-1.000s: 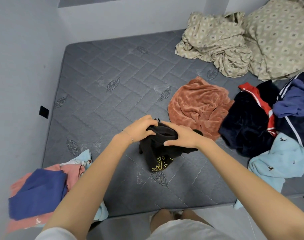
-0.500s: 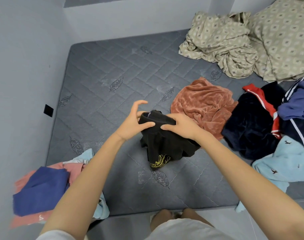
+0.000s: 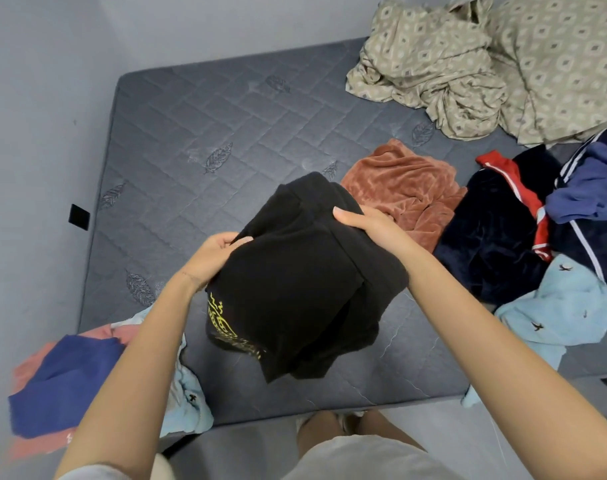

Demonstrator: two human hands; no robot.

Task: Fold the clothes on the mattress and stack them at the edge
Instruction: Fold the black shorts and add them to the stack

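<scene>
Black garment (image 3: pixel 302 282), yellow print near its lower left corner: held in the air over the near part of the mattress (image 3: pixel 191 133), bunched in loose layers.

Left hand (image 3: pixel 212 258) grips its left edge with curled fingers; right hand (image 3: pixel 367 225) clasps the upper right fold, thumb on top. Cloth looks soft, fairly thick, limp and probably light. It hangs in loose layers below the hands, and the lower layers are likely to slide apart. Best taken at a folded edge or corner on both sides at once, then laid flat before any further fold. Likely destination: folded pile (image 3: pixel 63 382), blue piece on top, at the near left edge. Unfolded, to the right: rust velvet piece (image 3: pixel 399 188), dark navy garment (image 3: pixel 496 244), pale blue piece (image 3: pixel 565 306). Patterned bedding (image 3: pixel 468 64) lies at the far right.
</scene>
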